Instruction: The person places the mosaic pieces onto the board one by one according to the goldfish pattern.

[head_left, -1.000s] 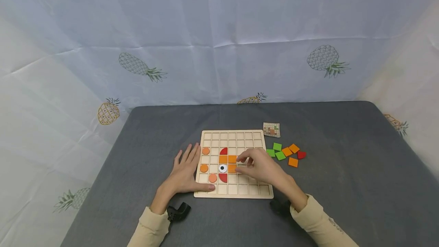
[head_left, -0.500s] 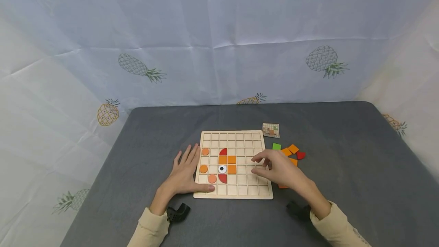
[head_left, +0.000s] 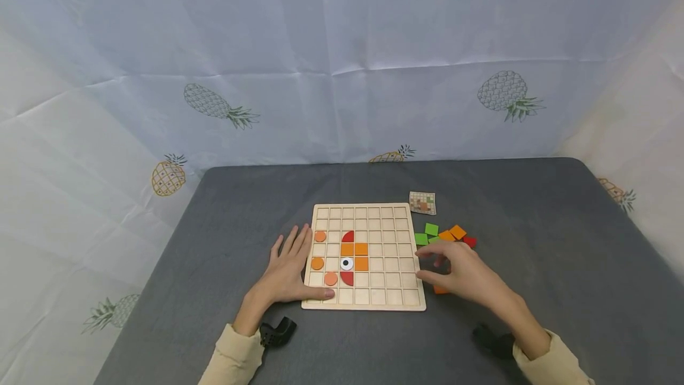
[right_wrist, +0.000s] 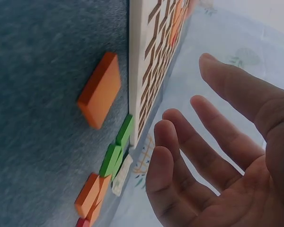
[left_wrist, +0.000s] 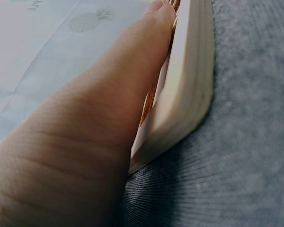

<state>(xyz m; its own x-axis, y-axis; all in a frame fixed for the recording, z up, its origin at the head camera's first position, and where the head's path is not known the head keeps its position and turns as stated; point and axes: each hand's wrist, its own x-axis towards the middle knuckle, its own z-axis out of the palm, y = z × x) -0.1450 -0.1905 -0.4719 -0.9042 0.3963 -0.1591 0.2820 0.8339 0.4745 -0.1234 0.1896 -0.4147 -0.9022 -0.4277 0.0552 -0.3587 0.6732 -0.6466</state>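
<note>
A wooden grid board (head_left: pixel 382 297) lies on the table, with three orange square tiles (head_left: pixel 361 264), two red quarter-round tiles (head_left: pixel 347 278), a white eye disc (head_left: pixel 347 263) and three orange and peach discs (head_left: pixel 331 278) in its cells. My left hand (head_left: pixel 283 272) rests along the board's left side, fingers spread, thumb over the near left corner. Past the right edge is my right hand (head_left: pixel 462 269), thumb and fingers apart with nothing between them. A loose orange tile (right_wrist: pixel 102 92) lies beside the board, partly hidden under that hand in the head view.
Loose green tiles (head_left: pixel 431 229), orange tiles (head_left: pixel 458 232) and a red piece (head_left: pixel 469 242) lie right of the board. A small printed grid card (head_left: pixel 423 202) sits at its far right corner. Behind the grey table (head_left: pixel 256 201) hangs a pineapple-print cloth (head_left: pixel 342 111).
My right hand has moved right, from over the orange tiles in the grid to beyond the board's right edge, its fingers spreading wider. My left hand stays where it was.
</note>
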